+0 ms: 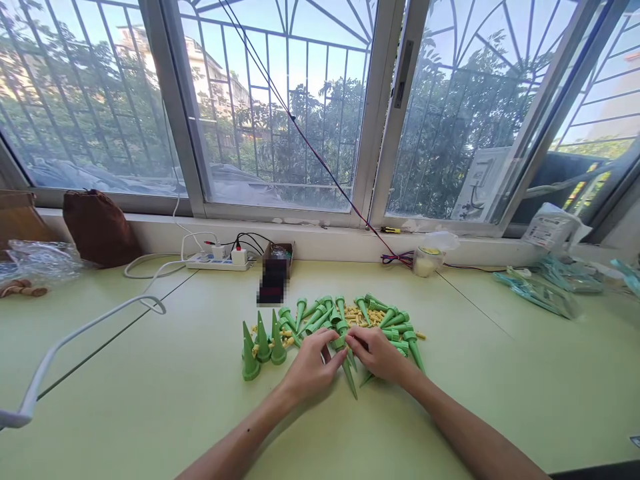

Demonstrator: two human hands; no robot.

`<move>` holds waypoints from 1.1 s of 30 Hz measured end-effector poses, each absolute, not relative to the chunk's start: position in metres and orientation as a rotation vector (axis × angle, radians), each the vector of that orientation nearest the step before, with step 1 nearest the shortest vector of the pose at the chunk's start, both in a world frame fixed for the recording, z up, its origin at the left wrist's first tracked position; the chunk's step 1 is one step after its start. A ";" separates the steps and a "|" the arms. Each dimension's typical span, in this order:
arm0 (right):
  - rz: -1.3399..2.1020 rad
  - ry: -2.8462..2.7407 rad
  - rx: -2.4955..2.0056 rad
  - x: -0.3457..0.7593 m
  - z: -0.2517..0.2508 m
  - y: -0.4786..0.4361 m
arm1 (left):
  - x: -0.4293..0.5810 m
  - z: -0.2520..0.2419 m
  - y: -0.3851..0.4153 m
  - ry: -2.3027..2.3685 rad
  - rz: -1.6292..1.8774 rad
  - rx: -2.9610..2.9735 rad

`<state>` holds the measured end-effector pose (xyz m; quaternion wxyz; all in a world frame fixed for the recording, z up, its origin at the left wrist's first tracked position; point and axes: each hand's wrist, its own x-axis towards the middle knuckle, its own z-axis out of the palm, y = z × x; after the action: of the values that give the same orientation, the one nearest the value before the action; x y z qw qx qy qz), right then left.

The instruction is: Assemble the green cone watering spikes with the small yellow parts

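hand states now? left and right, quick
left hand: closed, fingertips pinching the green spike.
right hand: closed, pinching the same green spike at its top.

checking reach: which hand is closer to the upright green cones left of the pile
Left. The left hand, on a green spike, sits just right of the upright cones, not touching; the right hand, also on it, is farther right.

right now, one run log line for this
left hand: pinches green plastic cone spike | right hand: pinches same spike | behind: green spike pile, yellow plastic pegs
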<state>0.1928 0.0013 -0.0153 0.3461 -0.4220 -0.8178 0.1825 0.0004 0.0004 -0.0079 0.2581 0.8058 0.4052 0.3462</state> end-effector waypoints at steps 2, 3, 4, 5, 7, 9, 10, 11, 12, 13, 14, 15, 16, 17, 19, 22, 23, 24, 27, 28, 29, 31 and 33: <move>0.473 -2.122 -1.093 0.193 -0.015 0.001 | 0.000 -0.008 0.001 1.101 0.933 2.187; 0.471 -2.122 -1.092 0.193 -0.015 0.001 | 0.000 -0.008 0.001 1.102 0.931 2.189; 0.469 -2.123 -1.091 0.193 -0.015 0.001 | 0.001 -0.008 0.001 1.102 0.929 2.192; 0.467 -2.124 -1.090 0.193 -0.015 0.001 | 0.001 -0.009 0.002 1.103 0.928 2.194; 0.470 -2.125 -1.092 0.193 -0.015 0.001 | 0.001 -0.009 0.002 1.102 0.928 2.195; 0.478 -2.124 -1.096 0.193 -0.016 0.001 | 0.001 -0.010 0.003 1.103 0.927 2.195; 0.483 -2.125 -1.098 0.193 -0.017 0.001 | 0.002 -0.010 0.003 1.104 0.925 2.193; 0.487 -2.124 -1.100 0.193 -0.017 0.001 | 0.001 -0.011 0.003 1.104 0.922 2.193; 0.488 -2.124 -1.100 0.193 -0.017 0.001 | 0.001 -0.011 0.003 1.105 0.919 2.193; 0.487 -2.124 -1.100 0.193 -0.017 0.001 | 0.001 -0.012 0.003 1.106 0.917 2.194; 0.486 -2.124 -1.100 0.193 -0.017 0.002 | 0.001 -0.012 0.003 1.107 0.915 2.197; 0.483 -2.124 -1.099 0.193 -0.017 0.002 | 0.001 -0.012 0.002 1.110 0.913 2.201; 0.479 -2.124 -1.098 0.193 -0.017 0.002 | 0.000 -0.012 0.002 1.112 0.913 2.207; 0.476 -2.125 -1.097 0.193 -0.017 0.002 | 0.000 -0.012 0.002 1.114 0.914 2.212; 0.477 -2.129 -1.096 0.193 -0.016 0.002 | 0.000 -0.012 0.001 1.118 0.917 2.219; 0.477 -2.133 -1.097 0.193 -0.015 0.001 | 0.000 -0.011 0.002 1.122 0.923 2.213; 0.474 -2.132 -1.099 0.193 -0.015 0.001 | 0.000 -0.011 0.002 1.122 0.924 2.210; 0.470 -2.131 -1.102 0.193 -0.015 0.001 | 0.000 -0.011 0.002 1.121 0.925 2.208; 0.463 -2.129 -1.104 0.193 -0.016 0.001 | 0.000 -0.011 0.002 1.117 0.928 2.204; 0.461 -2.129 -1.104 0.193 -0.016 0.001 | 0.000 -0.011 0.002 1.116 0.928 2.205; 0.458 -2.130 -1.102 0.193 -0.016 0.001 | 0.000 -0.011 0.002 1.116 0.927 2.206; 0.451 -2.133 -1.097 0.193 -0.016 0.001 | 0.000 -0.011 0.002 1.115 0.924 2.211; 0.449 -2.136 -1.093 0.193 -0.016 0.001 | 0.000 -0.011 0.001 1.117 0.923 2.215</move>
<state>0.1927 0.0015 -0.0161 0.3432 -0.4206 -0.8219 0.1727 0.0003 0.0013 -0.0108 0.2449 0.8114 0.4090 0.3382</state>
